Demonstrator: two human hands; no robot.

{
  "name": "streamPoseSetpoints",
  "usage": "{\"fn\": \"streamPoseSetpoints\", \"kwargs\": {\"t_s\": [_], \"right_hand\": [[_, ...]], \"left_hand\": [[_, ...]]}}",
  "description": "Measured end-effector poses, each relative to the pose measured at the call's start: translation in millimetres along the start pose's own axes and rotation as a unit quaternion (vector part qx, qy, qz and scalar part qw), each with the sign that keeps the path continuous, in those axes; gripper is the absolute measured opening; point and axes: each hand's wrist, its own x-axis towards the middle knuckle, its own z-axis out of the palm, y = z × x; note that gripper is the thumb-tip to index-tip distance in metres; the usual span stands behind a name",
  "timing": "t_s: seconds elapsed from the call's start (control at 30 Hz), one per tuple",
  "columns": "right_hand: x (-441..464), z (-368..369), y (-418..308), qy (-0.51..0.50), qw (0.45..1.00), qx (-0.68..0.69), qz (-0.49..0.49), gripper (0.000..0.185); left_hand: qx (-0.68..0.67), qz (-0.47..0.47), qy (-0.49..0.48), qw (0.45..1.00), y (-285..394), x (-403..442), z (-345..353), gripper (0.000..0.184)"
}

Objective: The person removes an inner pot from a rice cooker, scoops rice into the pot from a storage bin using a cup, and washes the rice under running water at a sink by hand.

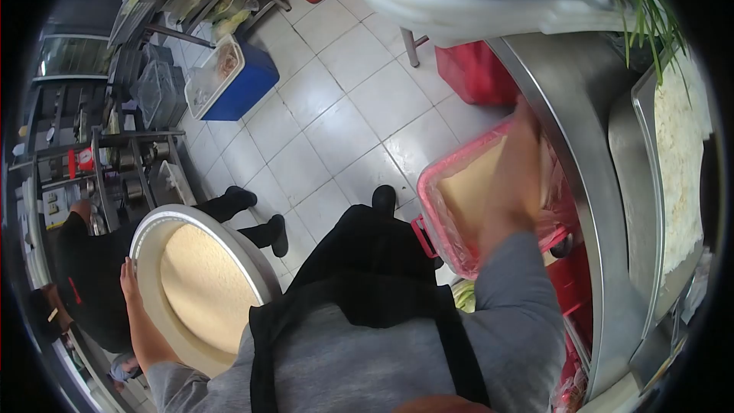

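My left hand (pixel 130 283) grips the outer wall of a large round metal basin (pixel 264 271), tilted against my left side. Inside the basin lies a pale yellow, fine-grained mass (pixel 202 283). My right arm stretches over a red plastic bin (pixel 428 183) lined with clear plastic, and my right hand (pixel 524 126) is near the bin's far edge. Motion blur smears that hand, so its fingers cannot be made out. A similar pale yellow mass (pixel 466 183) shows inside the bin, partly covered by my arm.
A steel counter (pixel 562 107) curves along the right, bearing a metal tray (pixel 638 206) of white shredded-looking food. A red container (pixel 474 73) stands under it. On the tiled floor (pixel 329 138) is a blue-and-white box (pixel 252 80). A person in black (pixel 95 275) stands at left near shelves.
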Motion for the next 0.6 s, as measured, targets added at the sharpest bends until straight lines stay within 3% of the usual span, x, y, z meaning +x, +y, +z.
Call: {"fn": "streamPoseSetpoints", "kwargs": {"t_s": [0.03, 0.13, 0.2, 0.37, 0.4, 0.5, 0.53, 0.6], "right_hand": [[-6.1, 14.1, 5.8, 0.012, 1.000, 0.002, -0.003, 0.079], [-27.2, 34.8, 25.7, 0.040, 0.999, 0.002, 0.009, 0.082], [-43.1, 33.4, 36.1, 0.036, 0.999, 0.012, 0.034, 0.084], [-23.6, 23.8, 84.0, -0.089, 0.985, 0.133, 0.071, 0.094], [-21.8, 24.0, 88.0, -0.071, 0.985, 0.143, 0.072, 0.097], [-32.6, 39.0, 108.6, 0.058, 0.976, 0.148, 0.148, 0.089], [-63.6, 47.0, 105.0, 0.031, 0.966, 0.153, 0.208, 0.084], [-115.0, 60.9, 116.7, -0.048, 0.946, 0.214, 0.238, 0.072]], "left_hand": [[-0.011, -0.003, -0.025, 1.000, -3.8, 12.9, -3.2, 0.070], [0.045, 0.042, 0.047, 0.997, 18.7, 17.0, 10.4, 0.065], [0.006, 0.035, 0.018, 0.999, 26.0, 30.5, 18.0, 0.064], [-0.003, 0.033, -0.022, 0.999, 49.8, 41.6, 31.5, 0.068], [0.002, 0.039, -0.043, 0.998, 51.3, 48.9, 30.9, 0.067], [-0.013, 0.035, -0.033, 0.999, 55.5, 51.8, 37.3, 0.066], [-0.011, 0.029, -0.033, 0.999, 57.6, 51.3, 38.7, 0.066], [-0.004, 0.030, -0.074, 0.997, 64.5, 51.1, 39.2, 0.066]]}}
